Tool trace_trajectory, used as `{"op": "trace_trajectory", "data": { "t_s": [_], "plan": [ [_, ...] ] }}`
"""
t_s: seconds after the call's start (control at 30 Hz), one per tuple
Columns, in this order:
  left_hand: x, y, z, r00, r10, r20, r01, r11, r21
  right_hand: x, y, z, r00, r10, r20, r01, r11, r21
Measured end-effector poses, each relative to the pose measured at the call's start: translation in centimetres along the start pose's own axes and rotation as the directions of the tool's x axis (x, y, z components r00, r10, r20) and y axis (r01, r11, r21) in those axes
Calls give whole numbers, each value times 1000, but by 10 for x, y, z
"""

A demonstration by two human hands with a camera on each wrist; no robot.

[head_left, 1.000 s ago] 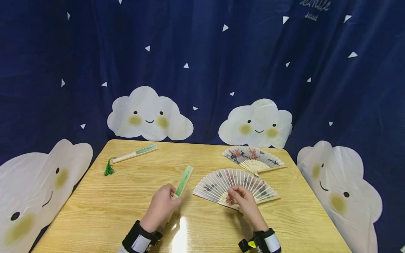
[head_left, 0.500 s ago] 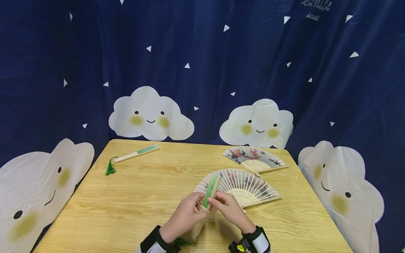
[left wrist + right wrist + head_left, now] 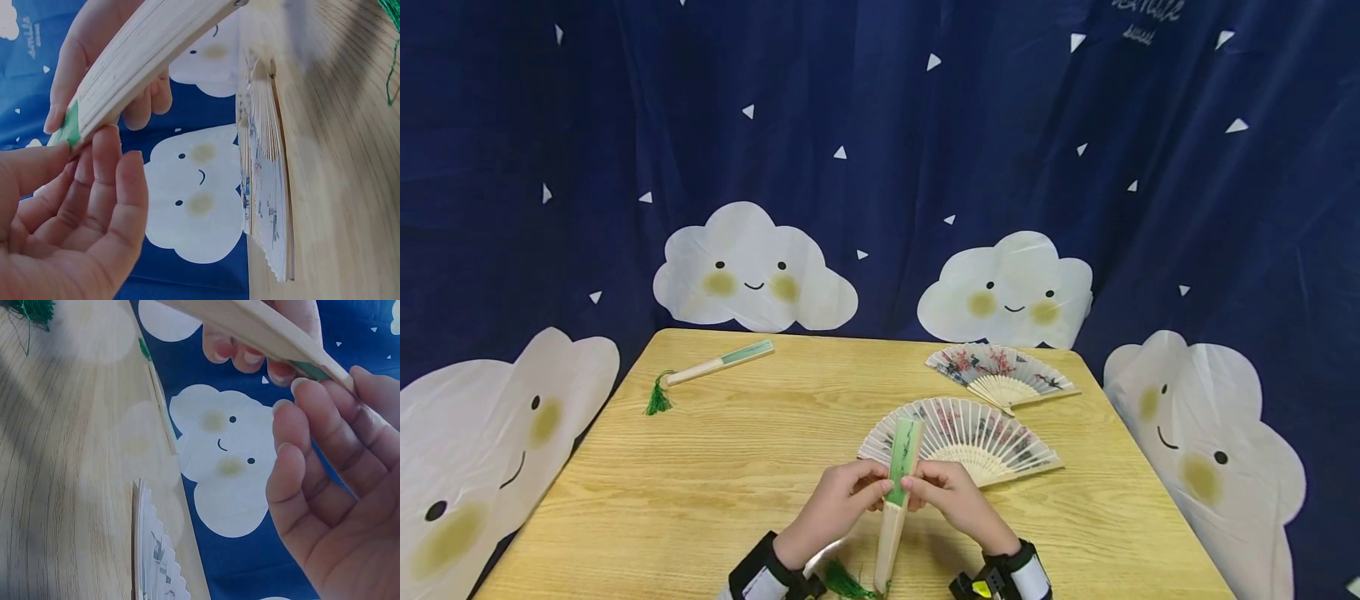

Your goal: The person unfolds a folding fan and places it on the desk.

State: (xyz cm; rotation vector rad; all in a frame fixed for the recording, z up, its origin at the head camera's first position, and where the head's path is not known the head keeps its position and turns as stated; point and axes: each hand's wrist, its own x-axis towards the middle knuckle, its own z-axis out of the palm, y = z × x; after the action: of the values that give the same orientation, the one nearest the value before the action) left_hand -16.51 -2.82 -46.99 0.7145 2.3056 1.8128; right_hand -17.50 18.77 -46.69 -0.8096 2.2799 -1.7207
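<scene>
A folded hand fan (image 3: 891, 533) with pale wooden ribs and a green printed upper part stands tilted between both hands. My left hand (image 3: 844, 498) pinches its left edge between thumb and fingers; my right hand (image 3: 951, 497) pinches the right edge at the same height. From its lower end hangs a green tassel (image 3: 844, 578). In the left wrist view the stacked ribs of the folded fan (image 3: 134, 65) lie tight together. Just behind the hands an open fan (image 3: 973, 433) with grey and red flower prints lies spread on the table.
A second spread fan (image 3: 1000, 375) lies at the back right of the wooden table (image 3: 700, 483). Another folded fan (image 3: 722, 362) with a green tassel (image 3: 658, 397) lies at the back left. A dark blue curtain (image 3: 880, 125) with white clouds hangs behind.
My left hand has carried the folded fan rightward to the middle, and my right hand has come off the spread fan and taken the folded fan's other edge. The fan now stands more upright.
</scene>
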Motion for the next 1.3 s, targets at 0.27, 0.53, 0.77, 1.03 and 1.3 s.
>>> {"op": "trace_trajectory", "data": {
  "t_s": [0.27,0.53,0.77,1.03,1.3],
  "plan": [
    [-5,-1,-9,1000,4,-22,-5,1000,-20,-4,4,-7,991,77,-110,-79,997,-20],
    [-12,-2,-21,992,-45,-117,35,996,-83,-10,6,-19,957,174,-231,-178,984,1],
    [-19,-10,-34,982,-119,-149,81,967,-240,-20,8,-30,883,270,-385,-253,963,96],
    [-27,-20,-48,966,-174,-191,99,931,-351,-31,14,-41,783,316,-536,-184,940,286],
    [-36,-24,-58,914,-280,-295,103,862,-497,-40,17,-49,760,332,-558,-66,895,442]
  ]
}}
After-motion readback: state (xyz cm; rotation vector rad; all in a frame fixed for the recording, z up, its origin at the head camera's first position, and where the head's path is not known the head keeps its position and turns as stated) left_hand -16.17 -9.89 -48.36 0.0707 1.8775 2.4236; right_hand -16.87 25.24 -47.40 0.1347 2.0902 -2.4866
